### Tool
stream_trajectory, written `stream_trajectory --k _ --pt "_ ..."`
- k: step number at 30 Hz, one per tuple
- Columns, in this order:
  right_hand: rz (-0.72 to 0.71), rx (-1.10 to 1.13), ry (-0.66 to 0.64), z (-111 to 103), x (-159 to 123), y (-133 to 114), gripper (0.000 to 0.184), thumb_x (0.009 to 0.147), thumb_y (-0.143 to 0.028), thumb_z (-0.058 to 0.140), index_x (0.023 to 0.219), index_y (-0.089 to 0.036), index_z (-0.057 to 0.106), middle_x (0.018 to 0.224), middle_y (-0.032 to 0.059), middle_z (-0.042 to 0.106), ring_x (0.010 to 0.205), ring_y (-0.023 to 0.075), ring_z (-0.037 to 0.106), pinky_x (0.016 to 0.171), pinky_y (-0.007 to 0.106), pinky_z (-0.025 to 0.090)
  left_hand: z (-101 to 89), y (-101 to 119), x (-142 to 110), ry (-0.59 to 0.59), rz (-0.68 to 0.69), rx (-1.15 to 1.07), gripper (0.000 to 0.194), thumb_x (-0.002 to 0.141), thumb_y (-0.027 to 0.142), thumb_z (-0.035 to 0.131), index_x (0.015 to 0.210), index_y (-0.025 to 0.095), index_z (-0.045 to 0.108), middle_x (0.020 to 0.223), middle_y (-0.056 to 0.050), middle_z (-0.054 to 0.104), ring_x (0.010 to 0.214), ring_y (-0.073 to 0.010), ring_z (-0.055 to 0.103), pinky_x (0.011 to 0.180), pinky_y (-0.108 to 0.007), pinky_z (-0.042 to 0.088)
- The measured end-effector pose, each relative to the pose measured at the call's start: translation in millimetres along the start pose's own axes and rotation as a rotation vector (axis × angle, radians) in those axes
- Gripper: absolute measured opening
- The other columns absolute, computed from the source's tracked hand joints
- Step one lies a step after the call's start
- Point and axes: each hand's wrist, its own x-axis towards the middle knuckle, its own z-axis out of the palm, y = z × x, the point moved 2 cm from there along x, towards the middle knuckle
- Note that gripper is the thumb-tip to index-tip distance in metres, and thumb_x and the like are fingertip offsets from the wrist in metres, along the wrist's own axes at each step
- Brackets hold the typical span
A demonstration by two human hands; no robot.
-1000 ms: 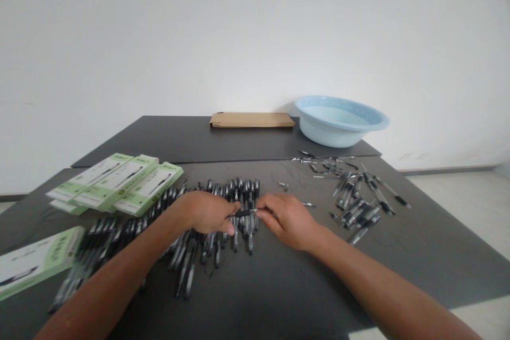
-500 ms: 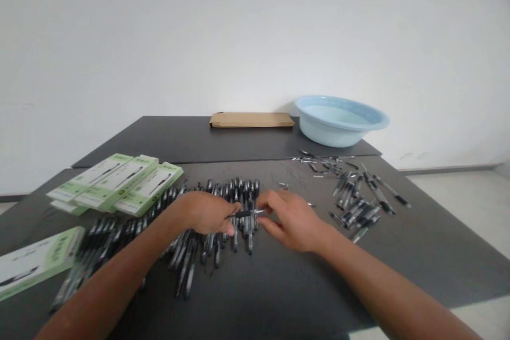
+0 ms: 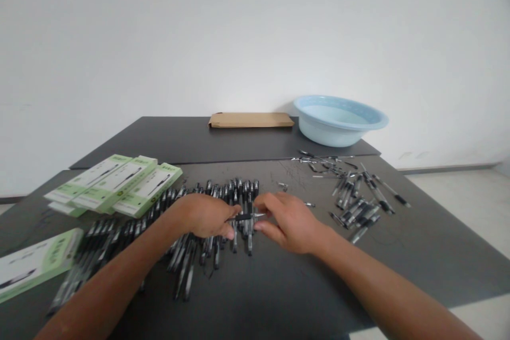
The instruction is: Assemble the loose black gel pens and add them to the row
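My left hand (image 3: 209,216) is closed on a gel pen (image 3: 244,217) with a black rubber grip. The pen lies level, its pale pointed tip to the right. Around that tip my right hand (image 3: 289,222) is open, thumb and forefinger parted above and below it; I see no contact. Beneath both hands spreads a row of capped black pens (image 3: 217,249) on the dark table (image 3: 271,297). Part of the row is hidden by my left forearm.
Green-and-white pen boxes (image 3: 115,183) are stacked at left, with another box (image 3: 37,263) nearer. Loose pens and parts (image 3: 358,207) lie at right. Behind stand a light blue basin (image 3: 332,130) and a flat cardboard piece (image 3: 251,120).
My right thumb and forefinger, pinched at the pen's tip end a second ago, have parted, uncovering the pale tip. My left hand keeps the pen in nearly the same place.
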Motion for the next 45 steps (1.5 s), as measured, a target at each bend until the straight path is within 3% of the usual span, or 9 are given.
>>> stream_trajectory --k 2,4,7,11,16,25,31,39,45 --pt "0.046 0.087 0.017 -9 -1 5 0.042 0.088 -0.039 0.053 0.121 -0.018 0.037 0.094 0.0055 0.063 0.078 0.018 0.058 0.068 0.028 0.04 0.3 0 0 -0.009 0.003 -0.001 0.054 0.086 0.039 0.048 0.134 0.016 0.043 0.105 -0.019 0.069 0.091 -0.0344 0.065 0.067 -0.036 0.048" --pt "0.075 0.145 0.049 -18 -2 9 0.046 0.088 -0.039 0.052 0.125 -0.018 0.033 0.096 0.0053 0.062 0.077 0.0167 0.059 0.067 0.027 0.041 0.6 0 1 -0.019 0.007 0.001 0.055 0.086 0.039 0.048 0.135 0.016 0.042 0.104 -0.018 0.069 0.092 -0.0343 0.064 0.067 -0.036 0.048" --pt "0.037 0.123 0.036 -21 -3 8 0.035 0.088 -0.038 0.052 0.115 -0.019 0.041 0.092 0.0044 0.061 0.077 0.0165 0.058 0.068 0.027 0.041 1.1 1 2 -0.014 0.011 0.018 0.052 0.086 0.039 0.048 0.133 0.017 0.044 0.1 -0.017 0.07 0.089 -0.0329 0.065 0.064 -0.034 0.047" --pt "-0.058 -0.016 -0.025 -7 -1 -2 0.018 0.088 -0.034 0.052 0.099 -0.02 0.047 0.086 0.0034 0.062 0.076 0.0175 0.056 0.068 0.028 0.038 1.6 2 2 0.029 0.03 0.025 0.046 0.084 0.037 0.05 0.125 0.017 0.051 0.091 -0.013 0.072 0.081 -0.0293 0.066 0.058 -0.029 0.045" --pt "-0.046 -0.078 0.002 8 0 -8 0.007 0.09 -0.024 0.045 0.095 -0.019 0.046 0.082 0.004 0.062 0.072 0.0168 0.055 0.064 0.027 0.035 2.1 3 3 0.036 0.041 0.018 0.044 0.083 0.035 0.052 0.123 0.018 0.053 0.091 -0.012 0.072 0.081 -0.0292 0.067 0.058 -0.029 0.045" --pt "-0.001 -0.076 -0.006 10 -1 -6 0.015 0.093 -0.033 0.045 0.094 -0.019 0.05 0.08 0.0038 0.063 0.071 0.0175 0.056 0.063 0.027 0.036 -0.4 4 -1 0.018 0.025 0.018 0.044 0.084 0.035 0.051 0.124 0.017 0.052 0.096 -0.014 0.071 0.085 -0.0304 0.066 0.064 -0.032 0.048" --pt "-0.02 0.044 0.028 -3 -2 -4 0.035 0.09 -0.041 0.049 0.115 -0.018 0.044 0.096 0.0067 0.064 0.081 0.0187 0.058 0.071 0.029 0.04 0.3 4 -1 0.036 0.025 0.016 0.048 0.084 0.037 0.051 0.128 0.018 0.05 0.098 -0.015 0.071 0.085 -0.0307 0.066 0.061 -0.031 0.047" --pt "-0.052 -0.054 0.021 1 -1 -7 0.013 0.088 -0.031 0.049 0.091 -0.019 0.048 0.081 0.0039 0.061 0.073 0.0179 0.053 0.067 0.029 0.035 1.6 4 0 0.047 0.037 0.017 0.045 0.082 0.035 0.052 0.124 0.017 0.053 0.095 -0.015 0.072 0.084 -0.0308 0.067 0.06 -0.031 0.047" --pt "-0.05 -0.1 -0.024 5 0 -6 0.019 0.092 -0.035 0.043 0.087 -0.019 0.052 0.079 0.0044 0.061 0.073 0.0177 0.053 0.067 0.029 0.035 2.6 3 1 0.011 0.038 0.02 0.048 0.084 0.036 0.051 0.128 0.016 0.05 0.099 -0.017 0.071 0.086 -0.0325 0.066 0.062 -0.033 0.047"
